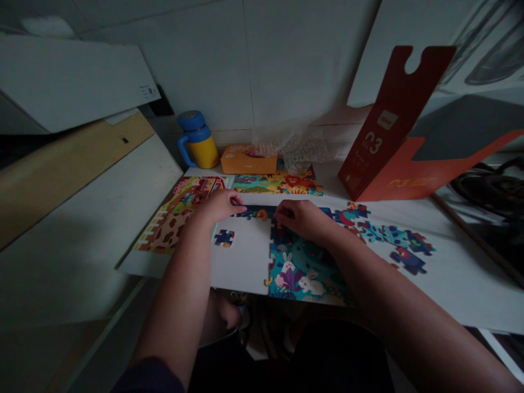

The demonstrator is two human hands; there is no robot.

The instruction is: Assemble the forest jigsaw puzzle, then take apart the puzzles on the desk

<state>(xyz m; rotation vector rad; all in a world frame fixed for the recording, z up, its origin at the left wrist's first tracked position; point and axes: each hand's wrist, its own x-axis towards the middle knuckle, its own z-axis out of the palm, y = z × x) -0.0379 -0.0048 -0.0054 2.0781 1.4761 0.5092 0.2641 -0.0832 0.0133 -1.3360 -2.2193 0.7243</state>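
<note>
A partly joined jigsaw puzzle with white rabbits on a dark teal ground lies on the table. A strip of joined pieces runs left from its top corner. At that strip's left end rests my left hand, thumb and forefinger slightly apart, touching the edge pieces. My right hand is over the puzzle's upper left part, its fingers curled and pinched together; anything between the fingertips is hidden. One loose dark blue puzzle piece lies below my left hand.
Several loose puzzle pieces lie to the right. A farm puzzle is at left, with another colourful puzzle behind. Around them stand a blue and yellow flask, an orange box, bubble wrap and an open red-orange box.
</note>
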